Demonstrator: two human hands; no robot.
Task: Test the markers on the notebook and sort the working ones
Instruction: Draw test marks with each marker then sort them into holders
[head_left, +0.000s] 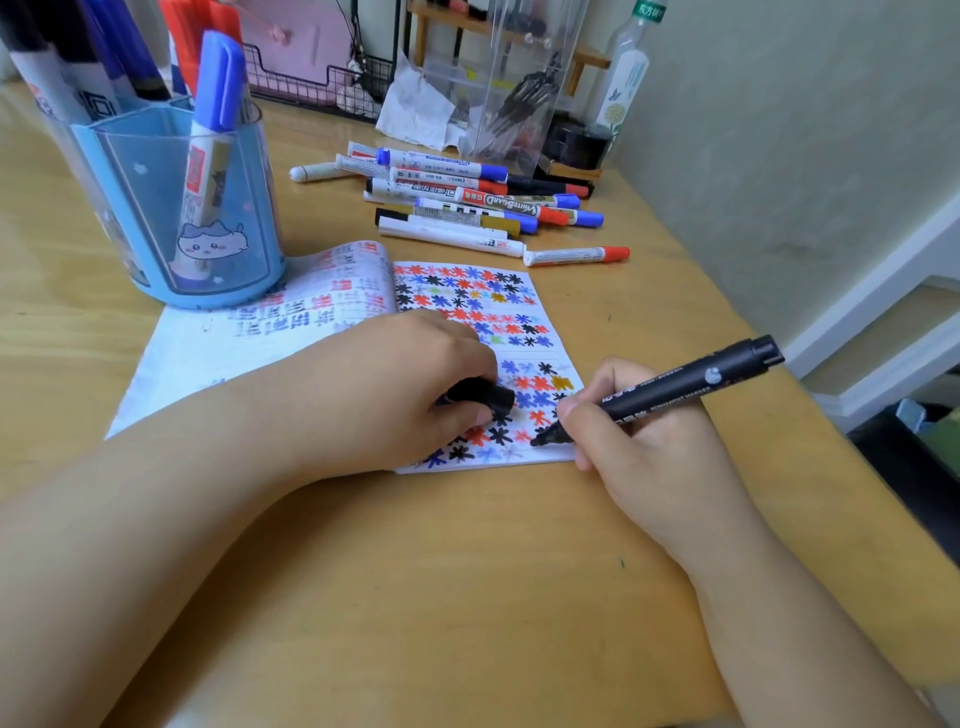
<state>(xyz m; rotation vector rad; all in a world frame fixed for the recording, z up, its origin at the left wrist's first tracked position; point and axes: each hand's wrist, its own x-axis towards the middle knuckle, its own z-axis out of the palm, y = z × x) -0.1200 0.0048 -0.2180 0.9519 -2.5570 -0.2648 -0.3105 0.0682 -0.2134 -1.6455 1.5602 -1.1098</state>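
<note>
An open notebook (519, 312) lies on the wooden desk, its right page covered with red, blue and black star marks. My right hand (639, 441) grips an uncapped black permanent marker (685, 387) like a pen, its tip touching the page near the lower right corner. My left hand (405, 384) rests on the notebook and holds the marker's black cap (485, 395). A pile of several markers (467, 202) with red, blue and black caps lies beyond the notebook. A blue pen holder (156, 208) with several markers stands at the left.
A clear plastic organizer (514, 93), crumpled paper (415, 104) and a bottle (628, 73) stand at the back. A black wire rack (322, 78) sits behind the holder. The desk's right edge (769, 332) runs along the wall.
</note>
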